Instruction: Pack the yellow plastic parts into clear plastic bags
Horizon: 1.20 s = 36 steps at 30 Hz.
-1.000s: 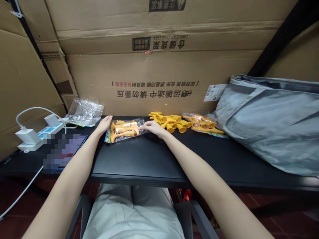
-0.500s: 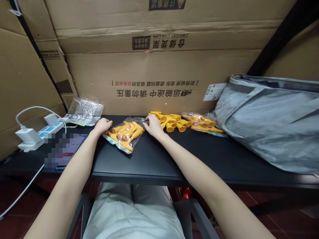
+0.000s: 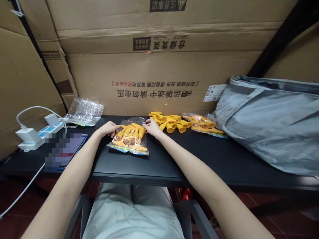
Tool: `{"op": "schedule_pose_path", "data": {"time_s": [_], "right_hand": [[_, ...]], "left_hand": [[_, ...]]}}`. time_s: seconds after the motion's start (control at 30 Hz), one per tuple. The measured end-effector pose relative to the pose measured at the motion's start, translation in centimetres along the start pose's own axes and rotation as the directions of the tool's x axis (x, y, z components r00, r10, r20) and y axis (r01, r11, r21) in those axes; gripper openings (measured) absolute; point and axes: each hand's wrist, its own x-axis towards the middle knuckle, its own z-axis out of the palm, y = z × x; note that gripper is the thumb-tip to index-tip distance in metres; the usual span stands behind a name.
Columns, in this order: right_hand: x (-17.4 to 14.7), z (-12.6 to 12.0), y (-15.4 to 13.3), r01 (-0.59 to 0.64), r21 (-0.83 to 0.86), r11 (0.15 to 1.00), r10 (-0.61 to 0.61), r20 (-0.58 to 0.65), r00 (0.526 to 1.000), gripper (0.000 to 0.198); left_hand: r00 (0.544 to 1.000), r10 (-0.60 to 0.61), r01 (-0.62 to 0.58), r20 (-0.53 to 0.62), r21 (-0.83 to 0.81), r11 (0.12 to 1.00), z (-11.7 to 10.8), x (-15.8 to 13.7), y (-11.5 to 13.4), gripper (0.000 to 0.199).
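On the black table, a clear plastic bag (image 3: 129,137) with several orange-yellow plastic pieces inside lies between my two hands. A colourful printed strip runs along its near edge. My left hand (image 3: 109,128) has its fingers curled closed at the bag's left edge. At the upper right edge, my right hand (image 3: 152,128) pinches the film between thumb and fingers. Just beyond and to the right of that hand sits a heap of loose yellow pieces (image 3: 171,122) with flared, hollow ends. Further right lies another filled bag (image 3: 203,124) of the same kind of pieces.
Empty clear bags (image 3: 86,111) lie at the back left. A power strip (image 3: 42,136) with white chargers and a phone (image 3: 72,151) are on the left. A large grey fabric bag (image 3: 269,122) takes up the right side. Cardboard (image 3: 159,66) stands behind the table (image 3: 159,166).
The filled bag has turned so its printed edge faces me and has shifted slightly right. My left hand has moved right along with it; my right hand has barely moved.
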Motion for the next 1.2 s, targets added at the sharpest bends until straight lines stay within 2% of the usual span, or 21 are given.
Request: {"op": "schedule_pose_path", "data": {"time_s": [0.07, 0.13, 0.2, 0.43, 0.57, 0.73, 0.93, 1.2], "right_hand": [[0.0, 0.2, 0.0, -0.053, 0.163, 0.985, 0.052, 0.009, 0.999, 0.019], [-0.1, 0.4, 0.0, -0.076, 0.278, 0.958, 0.08, -0.003, 0.997, 0.022], [-0.1, 0.6, 0.0, -0.089, 0.352, 0.932, 0.102, -0.019, 0.995, 0.024], [-0.1, 0.9, 0.4, -0.125, 0.519, 0.845, 0.154, -0.013, 0.988, 0.029], [0.1, 1.0, 0.5, -0.146, 0.609, 0.779, 0.176, 0.01, 0.984, 0.03], [0.5, 1.2, 0.7, -0.164, 0.708, 0.687, 0.175, 0.058, 0.983, 0.034], [0.6, 1.0, 0.7, -0.18, 0.748, 0.638, 0.137, 0.119, 0.983, 0.041], [0.0, 0.7, 0.2, -0.15, 0.772, 0.618, 0.05, 0.152, 0.987, 0.039]], "left_hand": [[0.987, -0.007, -0.002, -0.16, -0.053, 0.999, 0.8, 0.6, -0.1, 0.028], [0.953, -0.001, -0.037, -0.303, -0.122, 0.992, 1.6, 1.1, -0.1, 0.016], [0.932, -0.004, -0.078, -0.362, -0.212, 0.974, 2.2, 1.4, 0.0, 0.012], [0.929, -0.124, -0.088, -0.349, -0.535, 0.84, 2.2, 2.3, -0.4, 0.027], [0.937, -0.166, -0.076, -0.306, -0.646, 0.76, 1.9, 3.1, -1.2, 0.029], [0.96, -0.12, -0.076, -0.255, -0.645, 0.76, 2.1, 3.3, -1.4, 0.029], [0.918, -0.191, -0.068, -0.348, -0.612, 0.788, 3.0, 3.0, -0.1, 0.027], [0.942, -0.208, -0.067, -0.265, -0.754, 0.654, 2.3, 3.3, -0.1, 0.031]]}}
